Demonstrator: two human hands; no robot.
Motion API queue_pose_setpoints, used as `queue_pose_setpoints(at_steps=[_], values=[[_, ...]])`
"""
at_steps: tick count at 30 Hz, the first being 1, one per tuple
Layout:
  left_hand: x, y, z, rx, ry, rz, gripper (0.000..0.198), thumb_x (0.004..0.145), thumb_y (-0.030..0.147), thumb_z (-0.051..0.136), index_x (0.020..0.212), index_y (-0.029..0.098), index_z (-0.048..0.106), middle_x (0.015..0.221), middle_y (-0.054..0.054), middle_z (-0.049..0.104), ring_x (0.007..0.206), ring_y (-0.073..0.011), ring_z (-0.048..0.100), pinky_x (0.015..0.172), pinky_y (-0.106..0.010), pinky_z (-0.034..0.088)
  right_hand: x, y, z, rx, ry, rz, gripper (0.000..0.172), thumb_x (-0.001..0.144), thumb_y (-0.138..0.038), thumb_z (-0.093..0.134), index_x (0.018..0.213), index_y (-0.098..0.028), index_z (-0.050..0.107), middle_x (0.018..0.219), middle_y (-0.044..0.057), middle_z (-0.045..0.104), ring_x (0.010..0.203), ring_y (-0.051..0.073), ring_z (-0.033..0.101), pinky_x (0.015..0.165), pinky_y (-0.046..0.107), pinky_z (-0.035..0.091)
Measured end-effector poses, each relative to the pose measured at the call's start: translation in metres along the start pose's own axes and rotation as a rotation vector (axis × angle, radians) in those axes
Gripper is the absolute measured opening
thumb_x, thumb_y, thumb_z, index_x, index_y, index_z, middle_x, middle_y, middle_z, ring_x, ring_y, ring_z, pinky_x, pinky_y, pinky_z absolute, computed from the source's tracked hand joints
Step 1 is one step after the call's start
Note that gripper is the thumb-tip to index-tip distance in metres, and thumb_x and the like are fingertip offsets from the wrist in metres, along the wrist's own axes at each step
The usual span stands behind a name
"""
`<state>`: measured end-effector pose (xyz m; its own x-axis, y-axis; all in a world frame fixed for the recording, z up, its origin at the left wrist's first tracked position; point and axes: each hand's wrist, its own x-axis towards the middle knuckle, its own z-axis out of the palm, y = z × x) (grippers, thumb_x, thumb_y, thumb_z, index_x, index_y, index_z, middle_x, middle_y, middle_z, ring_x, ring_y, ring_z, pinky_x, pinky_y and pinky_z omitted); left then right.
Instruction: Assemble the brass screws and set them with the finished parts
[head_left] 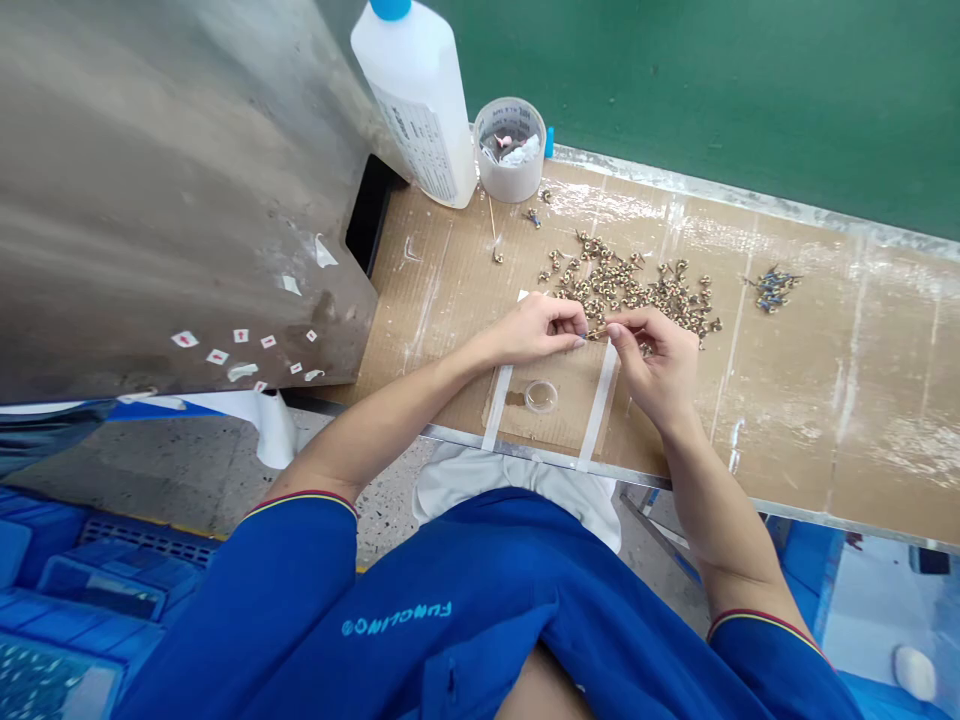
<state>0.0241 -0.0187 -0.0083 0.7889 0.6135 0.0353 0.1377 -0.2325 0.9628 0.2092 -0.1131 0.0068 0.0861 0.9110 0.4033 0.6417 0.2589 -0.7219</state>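
Left hand (534, 328) and right hand (664, 365) pinch a slim brass-coloured piece (597, 333) bridging their fingertips, fingers nearly together; long axis roughly crosswise, neither hand nearer. Small metal fittings (679, 298) heaped just beyond, on bench (795, 400).

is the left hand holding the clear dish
No, the dish lies on cardboard between two white strips, apart from the left hand.
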Motion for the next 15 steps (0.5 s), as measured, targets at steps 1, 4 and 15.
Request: queue_pose_setpoints(at_steps=[1, 4, 15], values=[[-0.0001, -0.0003, 0.0000, -0.001, -0.003, 0.004, 0.007, 0.081, 0.019, 0.069, 0.082, 0.012, 0.069, 0.065, 0.002, 0.061, 0.063, -0.0081, 0.053, 0.064, -0.020, 0.041, 0.0000, -0.0003, -0.0001, -0.005, -0.004, 0.005, 0.021, 0.100, -0.038, 0.063, 0.087, -0.023, 0.073, 0.080, 0.002, 0.077, 0.069, 0.016, 0.070, 0.063, 0.028, 0.055], [-0.0003, -0.0008, 0.0000, 0.005, -0.007, 0.007, 0.007, 0.081, 0.020, 0.068, 0.082, 0.012, 0.069, 0.065, 0.002, 0.060, 0.063, -0.0082, 0.054, 0.064, -0.021, 0.041, 0.0003, -0.0010, -0.0003, -0.005, -0.009, 0.005, 0.022, 0.100, -0.038, 0.063, 0.086, -0.023, 0.072, 0.079, 0.002, 0.077, 0.067, 0.016, 0.069, 0.062, 0.028, 0.055], [0.0002, 0.0001, -0.0003, 0.031, -0.013, -0.016, 0.008, 0.081, 0.021, 0.068, 0.082, 0.013, 0.069, 0.067, 0.002, 0.062, 0.064, -0.0090, 0.055, 0.065, -0.021, 0.042, 0.0008, -0.0019, -0.0016, 0.003, -0.030, 0.022, 0.023, 0.100, -0.039, 0.063, 0.087, -0.023, 0.072, 0.079, 0.002, 0.076, 0.067, 0.016, 0.069, 0.062, 0.028, 0.054]])
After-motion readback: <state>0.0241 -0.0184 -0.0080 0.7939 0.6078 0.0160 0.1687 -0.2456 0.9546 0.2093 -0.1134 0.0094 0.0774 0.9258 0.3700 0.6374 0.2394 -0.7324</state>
